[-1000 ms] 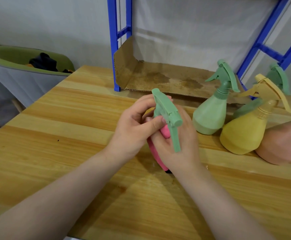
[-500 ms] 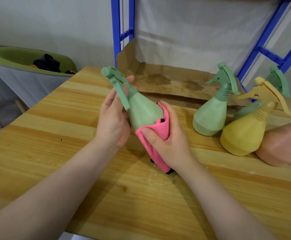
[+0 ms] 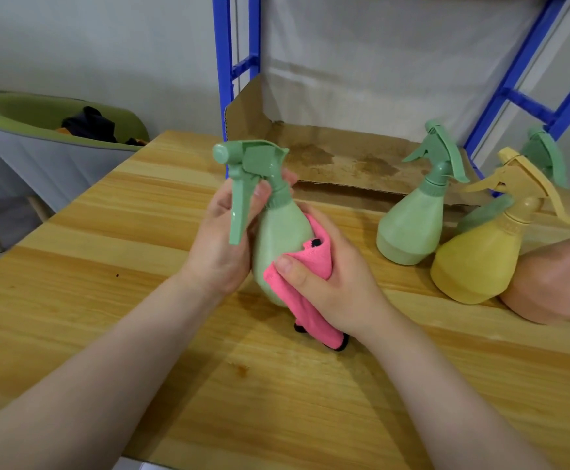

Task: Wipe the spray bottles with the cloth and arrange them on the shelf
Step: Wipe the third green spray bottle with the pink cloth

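A light green spray bottle (image 3: 278, 239) stands nearly upright above the wooden table (image 3: 107, 293), nozzle pointing left. My left hand (image 3: 221, 245) grips its neck, behind the trigger. My right hand (image 3: 331, 283) holds a pink cloth (image 3: 310, 262) pressed against the bottle's right side; the cloth's tail hangs down to the table. Further right stand another light green bottle (image 3: 412, 228), a yellow bottle (image 3: 480, 259), a darker green bottle (image 3: 544, 157) half hidden behind it, and a peach bottle (image 3: 555, 283) cut off by the frame edge.
The blue shelf frame (image 3: 227, 62) rises behind the table, with a stained cardboard sheet (image 3: 344, 157) lining its shelf at table height. A green and grey chair (image 3: 39, 147) with dark clothing stands at the left.
The bottle has been turned from lying tipped over my hands to nearly upright. My left hand has closed round its neck, and the cloth now sits on the bottle's body.
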Action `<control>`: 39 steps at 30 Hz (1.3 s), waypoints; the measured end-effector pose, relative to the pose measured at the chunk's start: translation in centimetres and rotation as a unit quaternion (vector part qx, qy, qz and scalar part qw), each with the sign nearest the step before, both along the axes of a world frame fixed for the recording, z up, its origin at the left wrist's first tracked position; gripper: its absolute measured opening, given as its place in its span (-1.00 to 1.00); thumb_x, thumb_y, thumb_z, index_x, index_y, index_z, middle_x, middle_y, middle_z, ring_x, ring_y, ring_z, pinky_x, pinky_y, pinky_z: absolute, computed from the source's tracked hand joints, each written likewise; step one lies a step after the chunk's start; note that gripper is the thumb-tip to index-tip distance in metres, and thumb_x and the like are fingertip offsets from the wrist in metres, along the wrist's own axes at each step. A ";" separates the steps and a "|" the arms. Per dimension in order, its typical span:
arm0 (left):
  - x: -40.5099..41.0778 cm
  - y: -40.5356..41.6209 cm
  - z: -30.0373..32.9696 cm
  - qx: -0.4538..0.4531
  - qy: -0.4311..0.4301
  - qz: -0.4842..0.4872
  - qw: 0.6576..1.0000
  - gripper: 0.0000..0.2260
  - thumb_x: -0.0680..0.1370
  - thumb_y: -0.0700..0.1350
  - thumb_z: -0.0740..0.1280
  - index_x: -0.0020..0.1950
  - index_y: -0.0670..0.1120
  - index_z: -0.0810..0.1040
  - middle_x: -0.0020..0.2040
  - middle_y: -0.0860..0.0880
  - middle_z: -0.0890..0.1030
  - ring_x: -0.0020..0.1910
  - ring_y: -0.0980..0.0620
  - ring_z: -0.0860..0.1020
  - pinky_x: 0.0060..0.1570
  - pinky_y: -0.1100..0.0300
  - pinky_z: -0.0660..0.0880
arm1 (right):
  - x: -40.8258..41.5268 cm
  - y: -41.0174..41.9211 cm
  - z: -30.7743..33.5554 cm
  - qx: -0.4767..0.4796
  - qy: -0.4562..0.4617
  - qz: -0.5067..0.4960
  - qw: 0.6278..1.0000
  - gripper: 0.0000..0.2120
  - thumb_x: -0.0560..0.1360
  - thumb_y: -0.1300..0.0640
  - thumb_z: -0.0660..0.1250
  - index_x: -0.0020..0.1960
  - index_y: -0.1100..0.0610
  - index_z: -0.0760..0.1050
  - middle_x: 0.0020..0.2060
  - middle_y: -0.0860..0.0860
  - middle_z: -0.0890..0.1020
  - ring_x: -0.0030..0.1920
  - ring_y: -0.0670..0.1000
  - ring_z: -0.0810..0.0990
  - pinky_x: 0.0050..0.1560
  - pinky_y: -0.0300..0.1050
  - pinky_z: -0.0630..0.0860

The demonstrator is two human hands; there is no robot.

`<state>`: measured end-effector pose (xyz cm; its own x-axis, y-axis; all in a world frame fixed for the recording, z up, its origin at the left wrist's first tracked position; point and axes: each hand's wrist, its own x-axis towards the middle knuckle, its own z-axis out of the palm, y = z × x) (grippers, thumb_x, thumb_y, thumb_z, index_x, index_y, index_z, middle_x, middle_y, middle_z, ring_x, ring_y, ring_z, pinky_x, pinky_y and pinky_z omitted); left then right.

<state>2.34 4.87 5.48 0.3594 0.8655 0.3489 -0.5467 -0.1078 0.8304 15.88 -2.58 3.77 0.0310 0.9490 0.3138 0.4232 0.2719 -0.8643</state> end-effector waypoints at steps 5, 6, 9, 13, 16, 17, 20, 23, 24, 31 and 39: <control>0.2 -0.4 -0.1 0.050 0.037 -0.064 0.996 -0.70 0.42 0.08 0.48 0.11 0.01 0.67 0.12 0.00 0.67 0.14 0.05 0.60 0.13 0.20 0.53 | -0.1 -0.5 0.6 0.003 -0.019 0.000 1.000 -0.39 0.41 -0.21 0.39 0.39 -0.09 0.33 0.21 -0.15 0.57 0.20 -0.11 0.57 0.19 0.04 0.54; 0.2 -0.4 -0.1 0.058 0.045 -0.074 0.995 -0.71 0.42 0.07 0.49 0.10 0.03 0.68 0.11 0.01 0.67 0.13 0.06 0.60 0.13 0.20 0.53 | -0.2 -0.6 0.8 0.004 -0.019 0.002 1.000 -0.42 0.41 -0.19 0.39 0.37 -0.10 0.34 0.19 -0.15 0.58 0.19 -0.11 0.58 0.17 0.03 0.55; 0.2 -0.6 -0.1 0.077 0.082 -0.105 0.988 -0.77 0.41 -0.06 0.50 0.06 0.04 0.69 0.04 0.05 0.67 0.02 0.08 0.62 0.04 0.21 0.56 | -0.4 -0.8 1.2 0.006 -0.020 -0.001 1.000 -0.57 0.44 -0.12 0.39 0.27 -0.19 0.36 0.11 -0.19 0.62 0.13 -0.15 0.61 0.13 -0.07 0.57; 0.6 -0.9 -0.1 0.084 0.101 -0.118 0.984 -0.79 0.38 -0.14 0.43 -0.05 0.10 0.72 -0.03 0.13 0.68 -0.04 0.17 0.63 -0.04 0.28 0.55 | -0.4 -0.8 1.5 0.011 -0.012 -0.018 1.000 -0.65 0.46 0.03 0.42 0.19 -0.15 0.40 0.00 -0.20 0.65 0.04 -0.19 0.62 0.05 -0.19 0.56; 0.6 -0.6 0.1 0.080 0.092 -0.111 0.986 -0.75 0.39 -0.14 0.40 0.01 0.09 0.71 0.05 0.08 0.65 0.04 0.11 0.61 0.04 0.24 0.53 | -0.6 -0.8 1.6 0.018 0.000 -0.033 0.999 -0.67 0.49 0.11 0.43 0.17 -0.12 0.42 -0.03 -0.19 0.64 0.02 -0.21 0.61 0.00 -0.33 0.51; 0.5 -0.5 0.1 0.081 0.094 -0.113 0.986 -0.73 0.40 -0.15 0.40 0.05 0.07 0.71 0.10 0.03 0.63 0.08 0.08 0.60 0.07 0.21 0.52 | -0.6 -0.8 1.7 0.021 0.003 -0.038 0.999 -0.68 0.50 0.12 0.43 0.17 -0.11 0.43 -0.04 -0.19 0.65 0.01 -0.21 0.61 -0.01 -0.33 0.51; 0.5 -0.4 -0.1 0.088 0.104 -0.124 0.983 -0.71 0.44 -0.16 0.38 0.13 0.05 0.68 0.17 0.00 0.59 0.14 0.07 0.57 0.11 0.21 0.50 | -0.8 -0.7 1.7 0.033 0.017 -0.062 0.997 -0.72 0.52 0.11 0.41 0.19 -0.08 0.45 -0.03 -0.19 0.66 0.02 -0.17 0.63 0.06 -0.12 0.57; 0.8 -1.1 -0.4 0.101 0.104 -0.129 0.981 -0.67 0.52 -0.21 0.34 0.23 0.09 0.57 0.16 0.13 0.62 0.17 0.17 0.57 0.12 0.29 0.49 | -0.4 -0.6 1.7 0.061 0.028 -0.109 0.992 -0.73 0.54 0.08 0.40 0.21 -0.06 0.45 -0.03 -0.18 0.65 0.02 -0.14 0.63 0.06 0.01 0.58; 0.9 -1.4 -0.6 0.113 0.109 -0.123 0.980 -0.66 0.54 -0.24 0.33 0.27 0.06 0.50 0.15 0.20 0.62 0.17 0.22 0.56 0.11 0.32 0.48 | -0.3 -0.6 1.7 0.070 0.027 -0.125 0.989 -0.74 0.54 0.08 0.39 0.20 -0.07 0.44 -0.04 -0.18 0.65 0.01 -0.15 0.62 0.06 -0.01 0.58; 2.2 -3.0 -1.2 0.083 0.076 -0.053 0.992 -0.76 0.45 -0.07 0.48 0.10 0.11 0.64 0.02 0.13 0.69 0.08 0.17 0.62 0.06 0.31 0.51 | -0.9 -0.6 1.2 0.121 -0.040 -0.197 0.972 -0.79 0.52 0.00 0.35 0.11 -0.08 0.37 -0.06 -0.15 0.61 -0.04 -0.13 0.59 -0.06 -0.19 0.52; 1.8 -2.4 -0.4 -0.016 0.029 -0.032 0.999 -0.90 0.48 -0.02 0.43 -0.07 0.05 0.73 -0.07 0.04 0.72 -0.01 0.11 0.67 0.01 0.28 0.55 | -1.8 -0.5 0.8 0.130 -0.080 -0.188 0.970 -0.66 0.47 -0.08 0.40 0.16 0.00 0.41 -0.03 -0.15 0.56 -0.01 -0.15 0.56 -0.02 -0.13 0.54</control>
<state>4.17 2.43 5.06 0.4329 0.8502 0.2996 -0.5033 -0.0478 0.8628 14.04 -3.11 4.62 0.2902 0.7685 0.5702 0.6581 0.2723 -0.7019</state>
